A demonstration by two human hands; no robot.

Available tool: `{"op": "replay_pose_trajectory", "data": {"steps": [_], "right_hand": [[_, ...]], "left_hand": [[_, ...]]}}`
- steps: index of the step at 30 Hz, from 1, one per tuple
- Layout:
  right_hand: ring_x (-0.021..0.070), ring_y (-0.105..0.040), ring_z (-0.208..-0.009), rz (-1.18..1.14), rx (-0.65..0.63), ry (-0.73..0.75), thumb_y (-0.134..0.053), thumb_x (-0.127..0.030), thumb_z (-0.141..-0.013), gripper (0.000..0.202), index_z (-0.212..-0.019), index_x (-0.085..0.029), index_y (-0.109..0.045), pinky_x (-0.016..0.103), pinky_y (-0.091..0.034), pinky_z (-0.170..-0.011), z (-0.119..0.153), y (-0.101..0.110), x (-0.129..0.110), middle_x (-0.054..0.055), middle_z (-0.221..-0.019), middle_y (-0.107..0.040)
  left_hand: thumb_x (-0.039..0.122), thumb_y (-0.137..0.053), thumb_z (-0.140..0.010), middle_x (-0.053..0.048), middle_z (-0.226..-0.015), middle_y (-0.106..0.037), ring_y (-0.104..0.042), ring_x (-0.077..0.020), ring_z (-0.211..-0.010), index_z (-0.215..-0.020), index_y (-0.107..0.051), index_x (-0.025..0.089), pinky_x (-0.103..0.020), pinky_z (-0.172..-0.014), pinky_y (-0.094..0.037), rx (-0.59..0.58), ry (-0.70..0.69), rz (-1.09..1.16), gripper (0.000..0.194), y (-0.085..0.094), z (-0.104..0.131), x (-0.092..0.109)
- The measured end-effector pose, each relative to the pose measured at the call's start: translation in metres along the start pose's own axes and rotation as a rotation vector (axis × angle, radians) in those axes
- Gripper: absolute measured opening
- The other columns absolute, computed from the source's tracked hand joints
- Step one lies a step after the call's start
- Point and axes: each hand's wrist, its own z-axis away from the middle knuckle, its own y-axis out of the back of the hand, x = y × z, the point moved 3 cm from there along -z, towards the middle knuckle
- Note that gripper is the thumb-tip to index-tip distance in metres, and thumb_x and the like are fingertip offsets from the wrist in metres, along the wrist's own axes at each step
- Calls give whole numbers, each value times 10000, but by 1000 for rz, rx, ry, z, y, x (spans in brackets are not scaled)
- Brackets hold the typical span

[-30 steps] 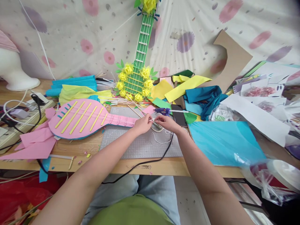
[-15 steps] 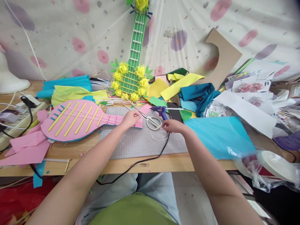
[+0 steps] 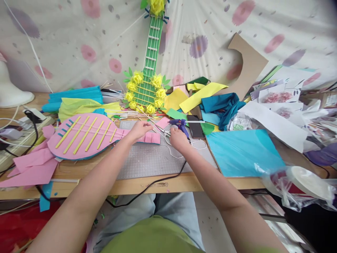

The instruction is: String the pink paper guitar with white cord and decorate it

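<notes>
My left hand is pinched over the pink neck of a guitar-shaped craft, with white string running along the neck to its fingers. My right hand is closed over the scissors, its fingertips near the blades and handles; what it grips is hidden. Behind it lies a purple glue gun. A loose white string curls on the grey cutting mat.
A green guitar craft with yellow flowers leans at the back. Beside the glue gun is a phone. A blue sheet lies right; a power strip sits left. A black cable crosses the front edge.
My right hand has moved left, from beside the glue gun's handle to the scissors. My left hand has shifted slightly left and up along the neck.
</notes>
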Motion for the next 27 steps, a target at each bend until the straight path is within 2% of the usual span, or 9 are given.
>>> {"op": "replay_pose_trajectory", "data": {"steps": [4,8,10,14,16,19,21,23,27], "right_hand": [[293,-556,-983,26,-46,-4,-370,-70,-815,304,-1057,-16,-547,356,-391,-831,-11,-11,-4,252,-1010,-591],[257,-561,-967,-85,-10,29,-463,-147,-792,278,-1038,-79,-575,325,-417,-820,-15,-2,1,199,-1049,-588],[236,-559,-958,-228,110,82,-485,-182,-788,299,-1070,-114,-558,320,-428,-817,-16,13,7,158,-1062,-581],[226,-540,-978,-501,480,195,-511,-191,-772,308,-1076,-149,-534,364,-434,-849,-19,50,19,126,-1057,-560],[217,-541,-964,-606,594,199,-526,-209,-765,279,-1041,-170,-538,377,-439,-848,-24,63,25,107,-1016,-562],[203,-546,-939,-796,661,137,-557,-250,-750,262,-1002,-189,-524,384,-447,-843,-37,75,33,85,-984,-562],[182,-557,-907,-987,647,91,-578,-285,-741,265,-978,-195,-500,365,-457,-823,-46,79,37,69,-969,-568],[147,-567,-812,-1206,552,57,-598,-332,-735,273,-939,-196,-476,320,-471,-752,-49,79,36,43,-903,-573],[70,-461,-524,-1528,116,14,-615,-478,-714,344,-791,-183,-455,221,-406,-510,-35,64,11,-24,-662,-503]], "left_hand": [[265,-630,-632,90,-430,-269,-187,-25,-367,-628,-521,155,-190,-388,-108,-100,88,216,155,12,2,5],[264,-678,-602,96,-453,-223,-150,-12,-365,-639,-498,161,-177,-368,-64,-180,62,378,210,19,2,13],[264,-706,-579,92,-467,-250,-161,-9,-371,-653,-511,155,-175,-368,-61,-199,39,433,235,20,2,16],[248,-730,-551,90,-468,-266,-159,-11,-375,-650,-523,151,-195,-383,-44,-229,50,481,249,17,0,17],[243,-708,-573,93,-443,-247,-150,-20,-374,-636,-535,152,-208,-397,-51,-180,76,425,206,15,-2,13],[231,-670,-604,77,-418,-300,-203,-39,-392,-603,-568,145,-217,-421,-122,-17,54,240,133,14,-5,7],[219,-663,-602,56,-441,-386,-279,-54,-430,-572,-583,141,-221,-450,-185,92,7,124,116,16,-6,4],[214,-664,-595,46,-463,-432,-323,-67,-461,-558,-590,142,-225,-477,-221,166,-11,79,109,17,-8,2],[223,-658,-595,56,-424,-397,-320,-74,-449,-568,-584,146,-228,-482,-229,252,49,212,110,15,-11,-4]]}}
